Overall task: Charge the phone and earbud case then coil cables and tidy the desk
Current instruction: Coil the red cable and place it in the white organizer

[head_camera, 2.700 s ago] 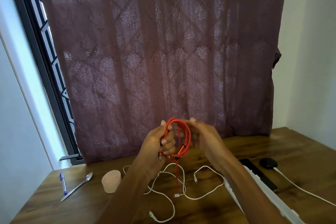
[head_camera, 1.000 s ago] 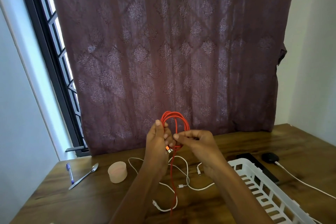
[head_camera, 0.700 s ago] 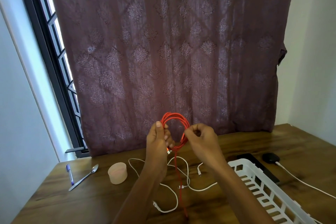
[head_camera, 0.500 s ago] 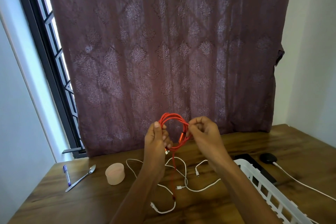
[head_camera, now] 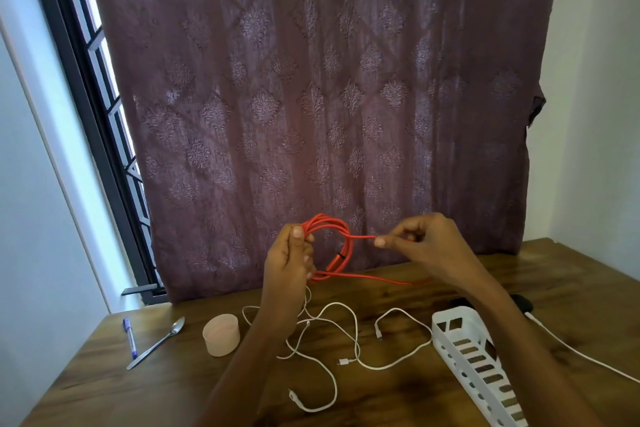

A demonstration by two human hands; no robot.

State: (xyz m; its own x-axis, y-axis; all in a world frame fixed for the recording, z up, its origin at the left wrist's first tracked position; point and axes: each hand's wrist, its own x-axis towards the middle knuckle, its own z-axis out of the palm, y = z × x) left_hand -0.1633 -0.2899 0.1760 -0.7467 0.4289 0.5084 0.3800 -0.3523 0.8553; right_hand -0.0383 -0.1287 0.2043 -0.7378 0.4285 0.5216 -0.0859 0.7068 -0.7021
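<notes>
A person's two bare forearms come up from the bottom edge, over a wooden desk in front of a patterned purple curtain. The right forearm covers most of a dark object on the desk's right side. Only its rounded edge shows, too little to tell what it is. A white slotted basket is cut off at the bottom edge, and a thin white cord beside it runs out of view at the right.

Both hands are raised above the desk. The left hand is upright with its thumb on top and its fingers curled around the left side of a coiled red cable. The right hand pinches one red strand between thumb and forefinger, drawn out level to the right of the coil, with the other fingers curled in. A second red strand leaves the coil's bottom and disappears behind the right wrist.

Loose white cables lie tangled on the desk below the hands. To the left lie a pink cup, a spoon and a pen.
</notes>
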